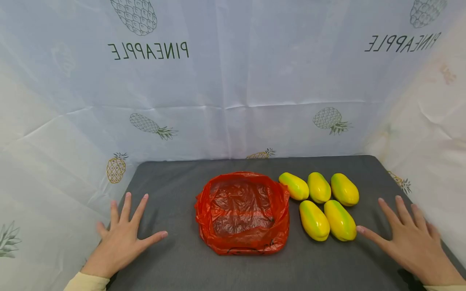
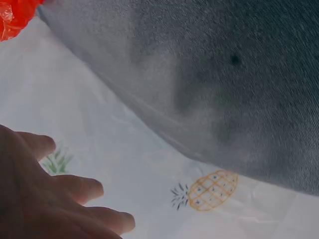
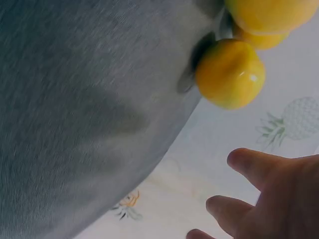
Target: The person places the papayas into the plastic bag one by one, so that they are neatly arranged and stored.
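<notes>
Red plastic bag (image 1: 251, 245), resting between the two hands, to the right of the left thumb and well apart from it. Its mouth faces upward and is spread wide, the rim folded outward; inside, the creased film of the bottom is visible. Yellow-green fruits (image 1: 341, 221), five in number, lie outside the bag, between it and the right hand: two in a near row, three in a far row. The leftmost of the far row meets the bag's rim in the head view.

Right hand (image 1: 411, 242): fingers and thumb spread wide, the grasp unoccupied. The thumb tip points at the closest fruit; whether the two touch cannot be told. In the right wrist view, three fruits appear beyond the fingertips. Left hand (image 1: 121, 242): likewise splayed, palm down, to the left of the bag, part of which enters a corner of the left wrist view.

Beneath bag and fruits, a dark grey table (image 1: 171, 266) extends between the hands. A cream sleeve (image 1: 86, 283) covers the left wrist. Beyond both hands hangs a white curtain (image 1: 233, 76), printed with pineapples and the mirrored word "PINEAPPLE".
</notes>
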`<move>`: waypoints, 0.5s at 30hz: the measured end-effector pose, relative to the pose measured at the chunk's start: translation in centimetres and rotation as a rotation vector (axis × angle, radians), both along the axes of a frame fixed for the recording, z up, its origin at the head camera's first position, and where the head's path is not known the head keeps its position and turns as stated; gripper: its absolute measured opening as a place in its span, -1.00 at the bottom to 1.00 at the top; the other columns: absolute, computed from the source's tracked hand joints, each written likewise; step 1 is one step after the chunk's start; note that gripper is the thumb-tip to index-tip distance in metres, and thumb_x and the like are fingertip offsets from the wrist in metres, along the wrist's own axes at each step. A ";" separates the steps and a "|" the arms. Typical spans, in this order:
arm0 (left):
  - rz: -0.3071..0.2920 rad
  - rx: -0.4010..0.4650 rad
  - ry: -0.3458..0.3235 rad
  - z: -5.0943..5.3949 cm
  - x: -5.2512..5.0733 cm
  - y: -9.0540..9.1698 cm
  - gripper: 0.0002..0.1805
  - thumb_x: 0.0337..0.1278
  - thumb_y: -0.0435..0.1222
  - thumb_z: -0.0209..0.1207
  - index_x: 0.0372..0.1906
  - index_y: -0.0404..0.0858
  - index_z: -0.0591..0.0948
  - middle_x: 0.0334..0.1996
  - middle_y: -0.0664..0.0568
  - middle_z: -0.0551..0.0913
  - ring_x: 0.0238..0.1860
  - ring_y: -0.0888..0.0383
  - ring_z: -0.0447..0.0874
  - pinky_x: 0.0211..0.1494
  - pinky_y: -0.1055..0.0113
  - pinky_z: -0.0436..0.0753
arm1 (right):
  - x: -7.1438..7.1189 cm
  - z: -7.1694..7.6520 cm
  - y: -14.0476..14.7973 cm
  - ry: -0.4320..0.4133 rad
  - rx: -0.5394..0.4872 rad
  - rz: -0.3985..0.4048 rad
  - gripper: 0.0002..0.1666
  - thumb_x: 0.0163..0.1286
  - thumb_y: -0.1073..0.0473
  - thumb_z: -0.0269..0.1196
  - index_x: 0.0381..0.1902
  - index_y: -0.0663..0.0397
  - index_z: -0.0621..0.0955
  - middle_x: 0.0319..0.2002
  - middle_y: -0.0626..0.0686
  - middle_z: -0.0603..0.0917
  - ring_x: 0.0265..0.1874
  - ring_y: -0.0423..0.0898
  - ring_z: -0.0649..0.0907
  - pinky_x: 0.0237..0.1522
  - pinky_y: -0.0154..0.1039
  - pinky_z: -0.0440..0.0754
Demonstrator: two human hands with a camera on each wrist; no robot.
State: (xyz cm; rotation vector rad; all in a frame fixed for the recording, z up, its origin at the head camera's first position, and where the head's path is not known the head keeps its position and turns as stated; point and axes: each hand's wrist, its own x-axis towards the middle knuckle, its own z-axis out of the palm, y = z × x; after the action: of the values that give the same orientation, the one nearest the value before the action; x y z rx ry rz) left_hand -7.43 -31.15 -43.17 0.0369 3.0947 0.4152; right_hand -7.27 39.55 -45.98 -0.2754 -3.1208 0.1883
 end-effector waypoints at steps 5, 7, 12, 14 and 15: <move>-0.005 0.048 -0.011 -0.1 -0.3 0.8 0.34 0.20 0.48 0.24 0.79 0.17 -0.32 0.75 -0.23 -0.56 0.65 -0.67 -0.58 0.11 -0.93 -0.09 | -0.7 1.1 -0.9 -0.032 -0.058 0.073 0.38 0.43 -0.66 0.11 0.74 0.24 0.02 0.63 0.66 -0.20 0.46 0.81 0.04 0.15 0.79 0.13; -0.008 0.080 -0.017 -0.1 -0.6 1.5 0.32 0.21 0.48 0.23 0.78 0.20 -0.33 0.76 -0.19 -0.56 0.67 -0.63 -0.57 0.16 -0.91 -0.09 | -0.9 1.7 -1.6 -0.047 -0.083 0.103 0.35 0.44 -0.64 0.11 0.71 0.30 0.10 0.60 0.70 -0.04 0.36 0.82 0.18 0.08 0.77 0.25; -0.026 0.187 -0.033 0.1 -1.9 3.7 0.21 0.36 0.45 0.11 0.78 0.18 -0.34 0.78 -0.21 -0.44 0.71 -0.59 -0.27 0.38 -0.78 0.07 | -1.2 2.9 -3.3 -0.069 -0.158 0.145 0.25 0.50 -0.60 0.08 0.67 0.31 0.23 0.46 0.65 0.34 0.22 0.67 0.50 -0.08 0.54 0.54; -0.036 0.229 -0.033 0.2 -2.6 4.8 0.18 0.41 0.44 0.07 0.79 0.09 -0.30 0.79 -0.26 -0.34 0.70 -0.56 -0.10 0.45 -0.67 0.20 | -1.3 3.1 -3.8 -0.076 -0.181 0.156 0.21 0.52 -0.58 0.08 0.66 0.31 0.26 0.42 0.63 0.42 0.17 0.58 0.60 -0.13 0.43 0.60; -0.043 0.252 -0.034 0.2 -2.9 5.4 0.16 0.43 0.43 0.06 0.80 0.04 -0.26 0.79 -0.28 -0.27 0.70 -0.53 -0.05 0.49 -0.62 0.23 | -1.4 3.1 -4.1 -0.079 -0.191 0.161 0.19 0.53 -0.57 0.08 0.65 0.30 0.27 0.41 0.62 0.44 0.14 0.54 0.63 -0.15 0.39 0.62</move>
State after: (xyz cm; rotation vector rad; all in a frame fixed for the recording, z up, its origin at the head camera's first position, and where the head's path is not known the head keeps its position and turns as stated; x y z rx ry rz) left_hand -10.34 -25.72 -42.93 0.0989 2.9811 0.7918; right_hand -8.63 35.46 -42.83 -0.0310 -3.2062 0.4902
